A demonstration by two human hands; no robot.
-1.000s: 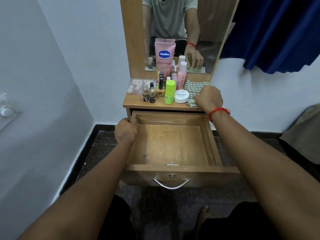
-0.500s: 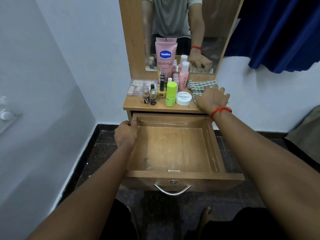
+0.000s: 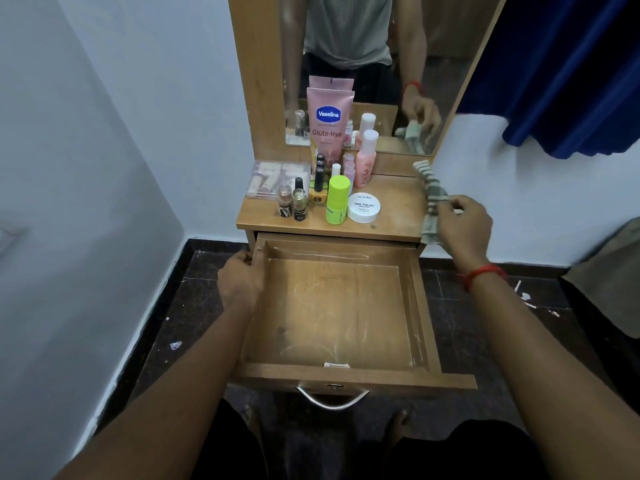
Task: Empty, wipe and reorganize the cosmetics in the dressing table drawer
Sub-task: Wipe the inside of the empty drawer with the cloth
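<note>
The wooden drawer (image 3: 337, 377) is pulled out and holds nothing; its bottom shows pale scuffs and dust. My left hand (image 3: 239, 278) grips the drawer's left wall near the back. My right hand (image 3: 464, 228) is shut on a green-and-white checked cloth (image 3: 431, 190), lifted off the right end of the dressing table top (image 3: 394, 202). On the top stand the cosmetics: a pink Vaseline tube (image 3: 329, 123), a pink bottle (image 3: 366, 157), a lime green bottle (image 3: 337, 199), a white nail polish jar (image 3: 363, 206), small nail polish bottles (image 3: 298, 199) and a clear plastic box (image 3: 273, 178).
A mirror (image 3: 363, 64) rises behind the table and reflects a person's torso and hand. A white wall stands close on the left. Blue curtain (image 3: 571, 71) hangs at the upper right. Dark tiled floor (image 3: 467, 327) with small scraps lies around; a grey fabric heap (image 3: 609, 278) is at right.
My right hand closed on the checked cloth and pulled it up and to the right, off the table top. My left hand stayed on the drawer's left wall.
</note>
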